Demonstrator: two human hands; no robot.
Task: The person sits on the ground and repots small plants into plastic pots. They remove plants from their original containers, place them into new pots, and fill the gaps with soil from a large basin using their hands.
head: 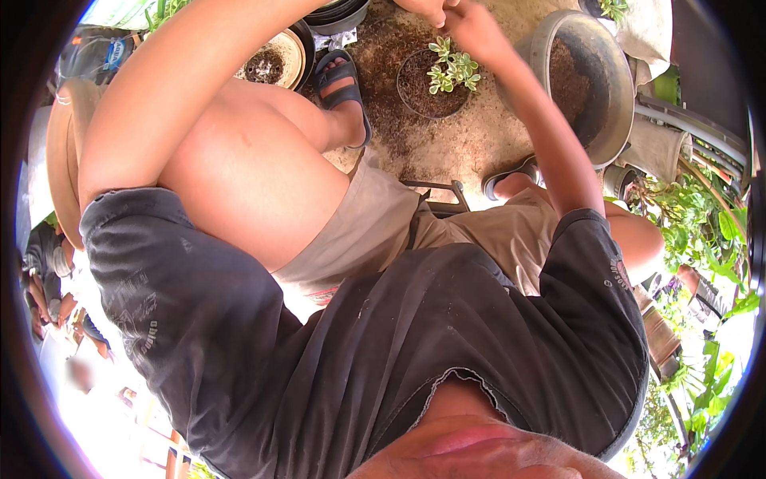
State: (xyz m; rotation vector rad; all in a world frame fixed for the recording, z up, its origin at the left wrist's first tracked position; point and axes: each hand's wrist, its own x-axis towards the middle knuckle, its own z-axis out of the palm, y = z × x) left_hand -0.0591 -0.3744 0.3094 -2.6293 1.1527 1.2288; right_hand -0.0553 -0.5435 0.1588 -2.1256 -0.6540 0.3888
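Observation:
At the top edge, my left hand (422, 8) is partly cut off by the frame, its fingertips close to those of my right hand. My right hand (476, 31) is slightly blurred, with its fingers bent towards the left one. Whether anything small is between the fingers cannot be made out. Just below the hands, a small plant with pale-edged green leaves (453, 70) grows from dark soil in a round pot (400, 90), which stands on the ground between my feet.
A large round tub (616, 120) with brown soil inside stands right of the pot. Left are a pale round pot (294, 54) and stacked black pots (338, 21). Loose soil (383, 114) covers part of the concrete. Leafy plants (688, 221) line the right; other people (48, 269) are far left.

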